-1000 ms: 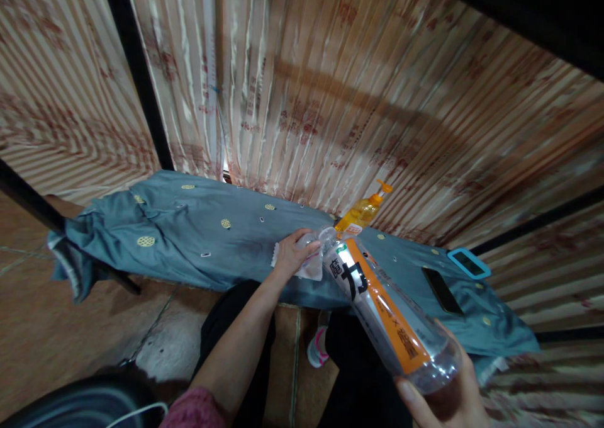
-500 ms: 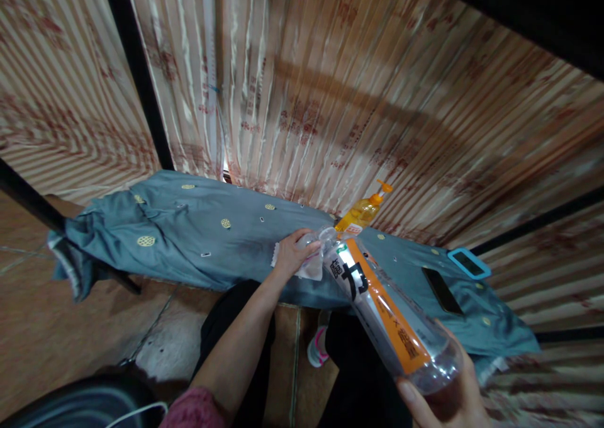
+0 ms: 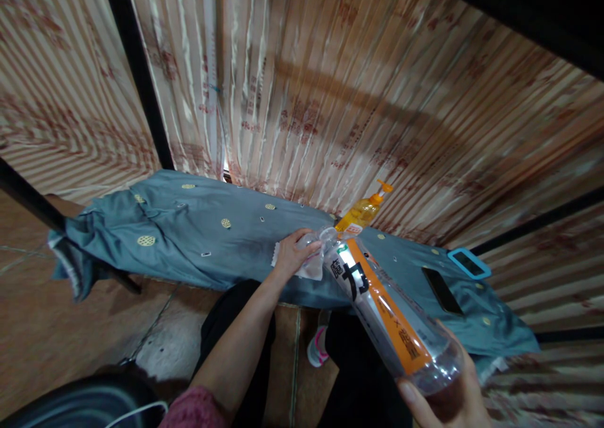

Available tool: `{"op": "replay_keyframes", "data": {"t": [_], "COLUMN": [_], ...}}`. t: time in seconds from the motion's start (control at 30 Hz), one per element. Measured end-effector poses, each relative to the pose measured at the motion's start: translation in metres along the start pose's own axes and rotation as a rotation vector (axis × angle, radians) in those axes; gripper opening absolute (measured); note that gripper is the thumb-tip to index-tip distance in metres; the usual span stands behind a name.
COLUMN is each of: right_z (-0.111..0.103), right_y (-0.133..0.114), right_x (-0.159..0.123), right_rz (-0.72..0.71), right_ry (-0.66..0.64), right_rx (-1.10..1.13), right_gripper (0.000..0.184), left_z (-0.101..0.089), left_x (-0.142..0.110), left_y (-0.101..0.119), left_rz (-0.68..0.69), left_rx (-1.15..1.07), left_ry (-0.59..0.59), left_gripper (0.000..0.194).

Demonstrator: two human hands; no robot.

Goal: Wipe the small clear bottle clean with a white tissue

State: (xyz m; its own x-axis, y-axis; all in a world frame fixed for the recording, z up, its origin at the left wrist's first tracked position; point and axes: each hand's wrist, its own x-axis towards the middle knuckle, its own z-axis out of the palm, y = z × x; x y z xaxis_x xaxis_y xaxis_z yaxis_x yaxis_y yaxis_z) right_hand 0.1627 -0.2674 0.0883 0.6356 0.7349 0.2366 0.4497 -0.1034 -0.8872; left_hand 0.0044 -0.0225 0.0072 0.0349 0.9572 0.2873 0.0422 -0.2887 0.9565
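Observation:
A large clear plastic bottle [image 3: 382,308] with an orange and silver label lies slantwise across the view, its neck up and to the left. My right hand [image 3: 448,384] is wrapped around the base. At the neck end, my left hand [image 3: 297,252] is closed on a small see-through plastic piece [image 3: 307,239], whose exact kind I cannot make out. Under those fingers is a white, crinkle-edged packet or tissue [image 3: 311,269]; whether it is held or only lying there is unclear. Just behind the bottle's neck stands a yellow pump bottle [image 3: 361,213] with an orange pump.
The narrow bench or table has a blue-grey cloth [image 3: 236,252]. On its right part lie a black phone [image 3: 442,291] and a blue-framed device [image 3: 469,263]. Striped curtains [image 3: 302,101] hang behind, with dark poles [image 3: 139,69] around. A round black object [image 3: 85,403] sits lower left.

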Motion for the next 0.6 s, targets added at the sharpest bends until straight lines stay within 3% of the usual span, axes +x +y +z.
{"op": "replay_keyframes", "data": {"t": [0.37, 0.6], "right_z": [0.0001, -0.0011], "right_y": [-0.0021, 0.0004], "right_x": [-0.0006, -0.0006], "right_rz": [0.013, 0.002], "right_ry": [0.009, 0.003], "right_rx": [0.005, -0.002], "right_gripper": [0.111, 0.104], "left_z": [-0.0003, -0.0003], "left_x": [0.0010, 0.0014], "left_y": [-0.0027, -0.0027], "left_rz": [0.003, -0.005], "left_rx": [0.020, 0.022], "left_ry": [-0.011, -0.010], "left_gripper": [0.031, 0.033]}}
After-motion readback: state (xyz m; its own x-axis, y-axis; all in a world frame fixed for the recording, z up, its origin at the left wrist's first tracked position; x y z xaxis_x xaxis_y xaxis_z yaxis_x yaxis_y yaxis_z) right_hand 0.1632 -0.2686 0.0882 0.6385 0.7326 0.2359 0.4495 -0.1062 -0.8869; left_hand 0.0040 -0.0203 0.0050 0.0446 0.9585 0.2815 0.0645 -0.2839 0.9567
